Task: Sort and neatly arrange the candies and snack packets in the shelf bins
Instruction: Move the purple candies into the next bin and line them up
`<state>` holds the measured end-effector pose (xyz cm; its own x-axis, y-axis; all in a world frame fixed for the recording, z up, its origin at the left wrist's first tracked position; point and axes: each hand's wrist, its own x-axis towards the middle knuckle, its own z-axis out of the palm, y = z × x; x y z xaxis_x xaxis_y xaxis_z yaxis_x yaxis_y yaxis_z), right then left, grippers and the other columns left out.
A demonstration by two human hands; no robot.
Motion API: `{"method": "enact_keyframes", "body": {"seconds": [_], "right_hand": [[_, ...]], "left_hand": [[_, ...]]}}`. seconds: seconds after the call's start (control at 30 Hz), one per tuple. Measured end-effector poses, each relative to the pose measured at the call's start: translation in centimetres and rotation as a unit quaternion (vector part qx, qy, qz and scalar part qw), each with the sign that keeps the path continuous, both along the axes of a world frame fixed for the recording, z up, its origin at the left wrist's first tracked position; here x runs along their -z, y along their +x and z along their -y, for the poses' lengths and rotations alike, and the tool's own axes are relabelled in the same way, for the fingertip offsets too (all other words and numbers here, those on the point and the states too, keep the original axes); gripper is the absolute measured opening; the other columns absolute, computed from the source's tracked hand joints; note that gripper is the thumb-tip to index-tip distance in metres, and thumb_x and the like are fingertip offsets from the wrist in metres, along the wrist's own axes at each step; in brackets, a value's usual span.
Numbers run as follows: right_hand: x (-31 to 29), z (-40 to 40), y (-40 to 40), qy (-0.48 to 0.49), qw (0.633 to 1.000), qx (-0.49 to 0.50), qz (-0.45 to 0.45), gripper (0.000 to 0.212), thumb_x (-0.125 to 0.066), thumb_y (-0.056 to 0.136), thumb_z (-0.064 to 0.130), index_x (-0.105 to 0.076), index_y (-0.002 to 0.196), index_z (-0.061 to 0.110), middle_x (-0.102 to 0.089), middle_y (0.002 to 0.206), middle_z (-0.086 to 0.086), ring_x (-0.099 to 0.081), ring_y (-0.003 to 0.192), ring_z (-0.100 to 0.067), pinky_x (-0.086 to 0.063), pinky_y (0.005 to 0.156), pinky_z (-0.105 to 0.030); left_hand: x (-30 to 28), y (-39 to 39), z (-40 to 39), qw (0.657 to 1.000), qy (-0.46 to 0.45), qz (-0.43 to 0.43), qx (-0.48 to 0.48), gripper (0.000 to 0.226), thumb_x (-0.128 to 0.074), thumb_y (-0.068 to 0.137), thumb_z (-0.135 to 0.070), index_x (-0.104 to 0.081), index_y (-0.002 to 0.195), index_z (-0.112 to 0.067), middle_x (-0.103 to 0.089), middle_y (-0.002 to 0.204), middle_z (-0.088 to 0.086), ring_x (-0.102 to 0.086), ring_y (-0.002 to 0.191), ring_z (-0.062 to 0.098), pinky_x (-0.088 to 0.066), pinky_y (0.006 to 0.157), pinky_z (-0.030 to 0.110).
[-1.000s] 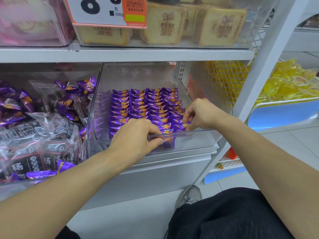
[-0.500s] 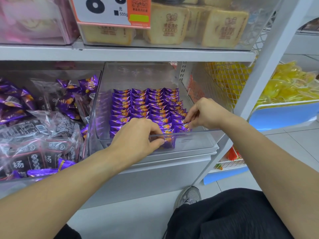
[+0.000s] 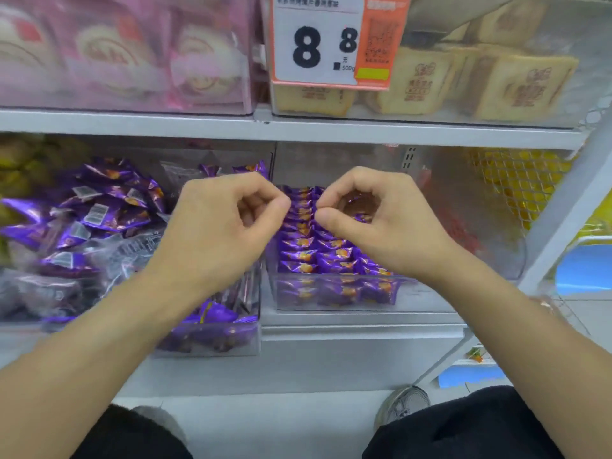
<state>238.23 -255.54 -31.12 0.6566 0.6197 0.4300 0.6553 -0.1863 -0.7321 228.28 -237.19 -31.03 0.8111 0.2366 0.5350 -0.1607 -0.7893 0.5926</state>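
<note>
Shelf (image 3: 298, 132) holds two clear bins (image 3: 334, 293); two hands (image 3: 225, 226) curled, grasp unclear.

Purple-wrapped candies (image 3: 309, 255) with orange print, lined up flat in neat overlapping rows inside a clear plastic bin (image 3: 334, 301) on the lower shelf. Just left, in a 2nd clear bin (image 3: 212, 344), more purple candies (image 3: 99, 213) heaped loose and tilted every way, mixed with clear snack packets (image 3: 139, 250).

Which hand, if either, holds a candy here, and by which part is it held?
It cannot be told: both the left hand and the right hand are curled above the purple candies, with nothing clearly gripped.
</note>
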Motion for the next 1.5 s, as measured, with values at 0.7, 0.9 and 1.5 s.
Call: {"method": "enact_keyframes", "body": {"seconds": [0.7, 0.9, 1.5], "right_hand": [[3.4, -30.0, 1.4, -0.327, 0.941, -0.010, 0.082, 0.038, -0.079, 0.079, 0.033, -0.064, 0.114, 0.029, -0.068, 0.109, 0.003, -0.064, 0.095, -0.019, -0.050, 0.077, -0.028], [1.6, -27.3, -0.7, -0.094, 0.995, -0.021, 0.025, 0.033, -0.083, 0.075, 0.020, -0.068, 0.103, 0.026, -0.068, 0.087, 0.003, -0.061, 0.071, -0.010, -0.051, 0.070, -0.025], [-0.7, -22.0, -6.9, 0.065, 0.900, -0.169, -0.397, 0.014, -0.063, 0.090, -0.003, -0.060, 0.103, 0.003, -0.070, 0.092, -0.017, -0.068, 0.076, -0.023, -0.059, 0.068, -0.033]], "left_hand": [[4.8, -6.2, -17.8, 0.974, -0.029, -0.182, -0.134, 0.046, -0.073, 0.084, -0.038, -0.063, 0.123, -0.016, -0.067, 0.113, 0.002, -0.060, 0.107, 0.017, -0.046, 0.098, 0.032], [4.8, -6.1, -18.7, 0.971, -0.174, -0.094, -0.131, 0.053, -0.083, 0.075, -0.029, -0.061, 0.121, -0.015, -0.065, 0.105, 0.001, -0.067, 0.092, 0.016, -0.055, 0.089, 0.033], [2.5, -9.3, -17.8, 0.917, -0.396, -0.015, -0.038, 0.038, -0.081, 0.059, -0.022, -0.063, 0.085, -0.001, -0.071, 0.077, 0.013, -0.070, 0.058, 0.030, -0.059, 0.052, 0.031]]}}
